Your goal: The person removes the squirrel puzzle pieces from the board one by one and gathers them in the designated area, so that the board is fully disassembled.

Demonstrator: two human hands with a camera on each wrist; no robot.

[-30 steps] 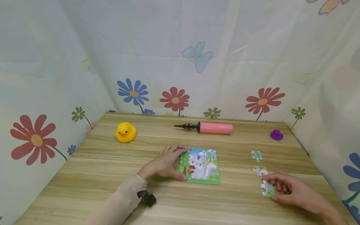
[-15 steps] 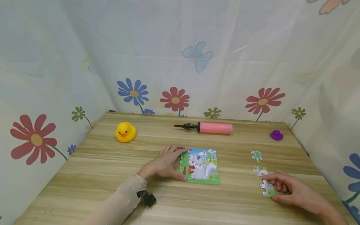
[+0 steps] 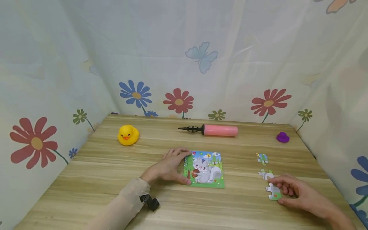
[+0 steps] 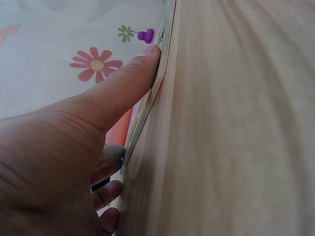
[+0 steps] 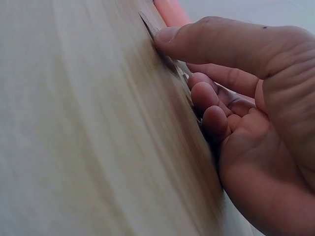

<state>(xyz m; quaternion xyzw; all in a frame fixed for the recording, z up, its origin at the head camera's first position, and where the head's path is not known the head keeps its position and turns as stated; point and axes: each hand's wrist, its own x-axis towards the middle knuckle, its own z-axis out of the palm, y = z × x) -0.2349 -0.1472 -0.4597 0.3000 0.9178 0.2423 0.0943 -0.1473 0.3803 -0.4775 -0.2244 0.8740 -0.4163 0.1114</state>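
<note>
In the head view a square jigsaw puzzle [image 3: 207, 172] with a grey squirrel picture lies flat at the middle of the table. My left hand [image 3: 169, 166] spans its left edge, thumb at the near corner and index finger at the far one. The left wrist view has the thumb [image 4: 125, 81] along the puzzle's thin edge. Over to the right, my right hand [image 3: 300, 193] pinches a green and grey puzzle piece [image 3: 276, 191] between thumb and index finger, low at the tabletop. Its other fingers [image 5: 204, 96] are curled in beneath the palm.
Two more places of loose puzzle pieces lie beyond the right hand: a white and grey piece [image 3: 267, 174] and a blue and green one [image 3: 263, 158]. Further back are a yellow rubber duck [image 3: 128, 135], a pink hand pump [image 3: 219, 130] and a small purple duck [image 3: 283, 137].
The puzzle piece under my right fingers has shifted slightly to the right. My left hand and the squirrel puzzle stay in place.
</note>
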